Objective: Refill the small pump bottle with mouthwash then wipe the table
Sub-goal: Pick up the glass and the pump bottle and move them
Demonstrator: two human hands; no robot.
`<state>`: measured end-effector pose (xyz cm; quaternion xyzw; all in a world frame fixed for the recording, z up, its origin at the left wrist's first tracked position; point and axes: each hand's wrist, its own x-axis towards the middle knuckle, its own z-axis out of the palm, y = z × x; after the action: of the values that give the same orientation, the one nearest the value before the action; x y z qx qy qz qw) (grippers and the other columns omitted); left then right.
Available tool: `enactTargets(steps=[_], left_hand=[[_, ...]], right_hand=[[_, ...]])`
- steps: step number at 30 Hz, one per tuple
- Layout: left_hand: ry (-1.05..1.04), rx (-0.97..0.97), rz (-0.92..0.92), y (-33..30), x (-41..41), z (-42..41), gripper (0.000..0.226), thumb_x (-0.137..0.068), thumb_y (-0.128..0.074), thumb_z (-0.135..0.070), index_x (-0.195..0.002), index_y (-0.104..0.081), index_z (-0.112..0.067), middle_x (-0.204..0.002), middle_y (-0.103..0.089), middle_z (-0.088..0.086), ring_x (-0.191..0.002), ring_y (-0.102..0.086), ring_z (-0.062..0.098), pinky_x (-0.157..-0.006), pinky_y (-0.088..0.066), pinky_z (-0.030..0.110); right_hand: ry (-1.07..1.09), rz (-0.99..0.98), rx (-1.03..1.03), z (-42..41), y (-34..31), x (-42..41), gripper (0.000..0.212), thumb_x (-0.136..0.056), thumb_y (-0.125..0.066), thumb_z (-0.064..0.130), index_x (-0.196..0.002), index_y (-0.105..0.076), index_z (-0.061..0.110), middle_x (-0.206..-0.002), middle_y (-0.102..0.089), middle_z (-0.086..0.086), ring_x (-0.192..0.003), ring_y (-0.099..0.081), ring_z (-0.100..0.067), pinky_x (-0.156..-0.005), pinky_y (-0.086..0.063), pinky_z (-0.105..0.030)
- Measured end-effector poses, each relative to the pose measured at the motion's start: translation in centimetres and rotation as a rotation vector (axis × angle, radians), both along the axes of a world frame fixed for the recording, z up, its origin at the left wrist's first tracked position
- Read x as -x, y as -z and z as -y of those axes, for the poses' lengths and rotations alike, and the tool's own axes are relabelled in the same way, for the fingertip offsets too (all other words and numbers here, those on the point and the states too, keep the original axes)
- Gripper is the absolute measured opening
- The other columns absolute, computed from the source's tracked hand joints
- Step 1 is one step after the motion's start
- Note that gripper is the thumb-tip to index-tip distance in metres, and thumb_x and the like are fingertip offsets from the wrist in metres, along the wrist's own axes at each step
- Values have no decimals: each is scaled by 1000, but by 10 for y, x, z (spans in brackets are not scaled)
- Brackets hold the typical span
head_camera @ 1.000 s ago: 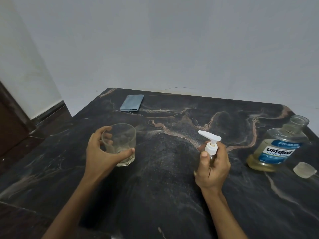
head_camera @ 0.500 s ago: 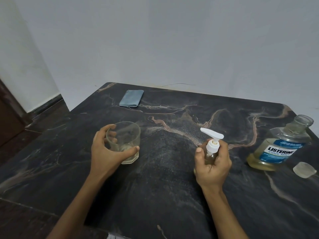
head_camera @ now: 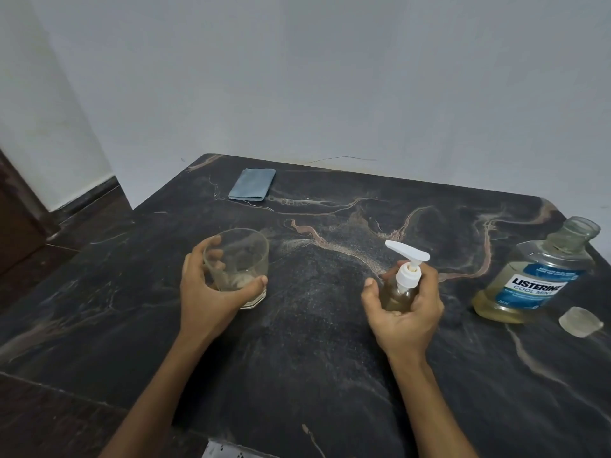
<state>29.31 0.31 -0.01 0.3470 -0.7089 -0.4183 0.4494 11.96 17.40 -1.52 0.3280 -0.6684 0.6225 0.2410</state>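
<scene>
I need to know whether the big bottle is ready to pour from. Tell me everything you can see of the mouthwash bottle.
The mouthwash bottle stands upright at the table's right edge, untouched by either hand. It is clear plastic with a blue and white Listerine Cool Mint label. Its neck is open; a clear cap lies beside it on the table. Yellowish liquid fills roughly its lower half.

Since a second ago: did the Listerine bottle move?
No. The Listerine bottle stands at the same spot against its loose cap and the marble vein; only the view shifted.
</scene>
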Motion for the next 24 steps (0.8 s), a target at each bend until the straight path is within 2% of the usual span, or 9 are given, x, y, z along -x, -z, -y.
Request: enactTargets(steps=[2,5,8,13,16,19,21,22,24], left_hand=[[-7,-5,-8,3,1,-1,83,-39,-76,-54,-117,-49,-39,-113,-51,-3,-96,-54,2,-85,-47,25],[-19,1,-17,6,1,-2,84,-41,-77,-53,-118,-49,-38,-115,-50,-6,-105,-54,9,-90,-50,38],[-19,13,-16,7,0,-2,85,-42,-77,-53,-120,-49,-38,-118,-49,-6,-107,-54,9,-90,-52,45],[-27,14,-28,10,1,0,83,-45,-83,-44,-121,-50,-37,-116,-46,-13,-109,-53,6,-91,-51,46],[-22,9,-33,11,1,-1,82,-48,-83,-38,-123,-50,-34,-118,-45,-12,-110,-51,3,-91,-51,45],[-18,10,-28,13,1,0,86,-50,-90,-32,-126,-50,-31,-119,-44,-10,-109,-50,1,-93,-50,42],[-14,15,-26,14,1,1,84,-55,-92,-23,-127,-49,-30,-119,-44,-8,-109,-50,3,-94,-50,42],[-14,17,-28,15,1,1,83,-56,-91,-21,-127,-49,-29,-118,-44,-8,-108,-50,4,-94,-50,42],[-11,18,-36,15,1,1,82,-57,-90,-19,-128,-50,-28,-118,-44,-7,-109,-50,5,-95,-49,42]], right_hand=[[-4,-8,-7,0,-2,-1,40,-68,-70,34,-99,-50,17,-75,-61,-6,-66,-59,-31,-61,-50,-47],[-19,-15,-18,-2,-4,-3,43,-68,-72,34,-98,-51,12,-76,-60,-3,-67,-58,-29,-62,-50,-47],[-47,16,-28,-4,-6,-5,42,-68,-72,37,-99,-49,21,-78,-60,-1,-69,-59,-27,-64,-51,-45],[-79,88,-82,-8,-9,-6,45,-67,-76,46,-97,-44,36,-80,-59,5,-72,-60,-22,-67,-52,-40],[-53,128,-102,-7,-7,-5,41,-72,-77,29,-94,-43,38,-77,-60,6,-71,-61,-19,-67,-53,-40],[-66,163,-86,-7,-6,-2,35,-76,-75,15,-93,-50,33,-72,-64,10,-64,-63,-7,-63,-51,-24],[-91,188,-92,-7,-7,-2,33,-77,-74,15,-98,-56,32,-76,-67,14,-68,-65,-3,-68,-51,-19],[-104,203,-100,-8,-8,-2,34,-78,-73,15,-101,-57,33,-79,-68,15,-72,-67,-4,-72,-52,-21],[-147,247,-137,-11,-8,0,34,-79,-71,19,-107,-57,33,-90,-70,12,-95,-67,-18,-91,-49,-27]])
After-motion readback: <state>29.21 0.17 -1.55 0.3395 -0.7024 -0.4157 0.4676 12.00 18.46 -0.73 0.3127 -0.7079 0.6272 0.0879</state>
